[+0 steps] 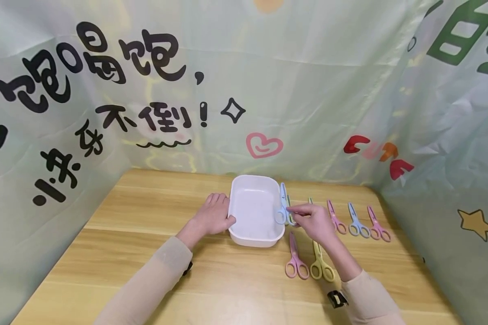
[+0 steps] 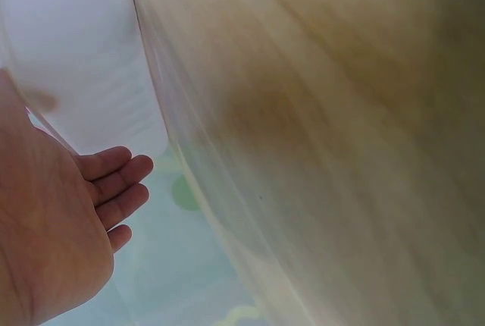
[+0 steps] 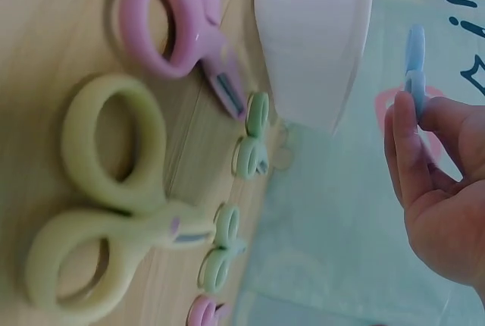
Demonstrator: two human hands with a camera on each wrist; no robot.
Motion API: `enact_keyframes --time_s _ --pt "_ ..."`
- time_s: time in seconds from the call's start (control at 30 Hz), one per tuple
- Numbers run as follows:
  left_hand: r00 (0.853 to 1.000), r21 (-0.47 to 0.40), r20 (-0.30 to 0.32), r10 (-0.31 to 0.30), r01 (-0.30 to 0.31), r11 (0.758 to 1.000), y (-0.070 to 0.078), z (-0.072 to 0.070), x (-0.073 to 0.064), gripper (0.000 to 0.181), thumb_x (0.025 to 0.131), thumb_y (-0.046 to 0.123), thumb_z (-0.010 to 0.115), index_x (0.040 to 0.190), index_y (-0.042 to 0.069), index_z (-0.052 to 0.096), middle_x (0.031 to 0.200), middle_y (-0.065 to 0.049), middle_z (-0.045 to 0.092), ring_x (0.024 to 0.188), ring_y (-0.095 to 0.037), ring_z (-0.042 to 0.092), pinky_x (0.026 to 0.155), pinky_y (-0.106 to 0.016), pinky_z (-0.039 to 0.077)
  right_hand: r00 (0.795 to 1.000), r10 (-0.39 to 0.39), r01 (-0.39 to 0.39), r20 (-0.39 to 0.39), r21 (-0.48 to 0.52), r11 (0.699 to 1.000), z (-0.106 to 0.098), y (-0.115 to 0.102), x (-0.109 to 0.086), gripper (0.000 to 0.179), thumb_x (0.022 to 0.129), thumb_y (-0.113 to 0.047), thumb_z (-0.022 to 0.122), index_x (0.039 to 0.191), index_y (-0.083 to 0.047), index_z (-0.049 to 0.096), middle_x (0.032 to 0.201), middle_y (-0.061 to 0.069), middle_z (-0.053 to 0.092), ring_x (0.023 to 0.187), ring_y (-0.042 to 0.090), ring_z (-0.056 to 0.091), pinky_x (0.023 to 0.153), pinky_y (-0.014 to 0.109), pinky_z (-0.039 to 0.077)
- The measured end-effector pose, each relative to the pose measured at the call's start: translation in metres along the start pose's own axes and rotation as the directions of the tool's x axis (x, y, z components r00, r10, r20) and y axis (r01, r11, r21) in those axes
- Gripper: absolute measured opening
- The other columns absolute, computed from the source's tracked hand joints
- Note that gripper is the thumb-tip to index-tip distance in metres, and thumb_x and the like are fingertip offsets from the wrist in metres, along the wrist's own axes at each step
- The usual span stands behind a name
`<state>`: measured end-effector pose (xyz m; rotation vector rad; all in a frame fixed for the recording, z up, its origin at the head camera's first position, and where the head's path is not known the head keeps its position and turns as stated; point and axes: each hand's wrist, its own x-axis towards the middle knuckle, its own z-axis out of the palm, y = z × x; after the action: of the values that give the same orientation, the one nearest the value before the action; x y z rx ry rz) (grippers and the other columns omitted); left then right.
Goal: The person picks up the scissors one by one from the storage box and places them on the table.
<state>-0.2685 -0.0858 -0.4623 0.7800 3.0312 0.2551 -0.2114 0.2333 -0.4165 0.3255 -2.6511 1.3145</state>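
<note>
A white plastic basin [image 1: 255,239] stands on the table. My left hand [image 1: 211,215] is at its left side, thumb over the rim; in the left wrist view the hand's [image 2: 57,220] fingers lie loosely extended beside the outer wall. My right hand [image 1: 315,222] pinches blue scissors [image 1: 283,203] by a handle loop, blades upward, above the basin's right rim. The right wrist view shows the same scissors [image 3: 414,57] edge-on between thumb and fingers. Below the right hand lie pink scissors [image 1: 294,257] and yellow scissors [image 1: 321,264], partly behind the forearm.
To the right lie pink scissors [image 1: 336,219], blue scissors [image 1: 356,221] and more pink scissors [image 1: 377,223] in a row. Green scissors [image 3: 252,136] lie close to the basin, largely hidden in the head view. Printed curtains [image 1: 309,90] enclose the wooden table [image 1: 236,289].
</note>
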Motion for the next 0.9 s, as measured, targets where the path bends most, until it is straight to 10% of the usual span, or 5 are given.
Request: enact_keyframes --time_s 0.67,0.9 --pt "1.0 -0.038 -0.022 0.013 -0.014 0.999 0.0 0.003 0.0 0.068 0.094 0.04 0.046 0.139 -0.01 0.049 0.14 -0.024 0.049 0.135 -0.039 0.039 0.123 -0.052 0.021 0.998 0.032 -0.033 -0.048 -0.024 0.999 -0.038 0.026 -0.038 0.02 0.093 0.003 0.071 0.111 0.0 0.079 0.115 0.022 0.074 0.073 0.02 0.075 0.065 0.031 0.062" --pt "1.0 -0.015 -0.015 0.017 -0.017 1.0 0.0 0.001 -0.001 0.067 0.094 0.041 0.045 0.138 -0.009 0.049 0.139 -0.023 0.05 0.134 -0.038 0.039 0.122 -0.05 0.022 0.997 0.001 -0.008 -0.077 -0.1 0.995 -0.047 0.034 -0.05 0.018 0.089 0.006 0.075 0.104 -0.001 0.081 0.108 0.02 0.076 0.139 0.05 0.045 0.071 0.019 0.058"
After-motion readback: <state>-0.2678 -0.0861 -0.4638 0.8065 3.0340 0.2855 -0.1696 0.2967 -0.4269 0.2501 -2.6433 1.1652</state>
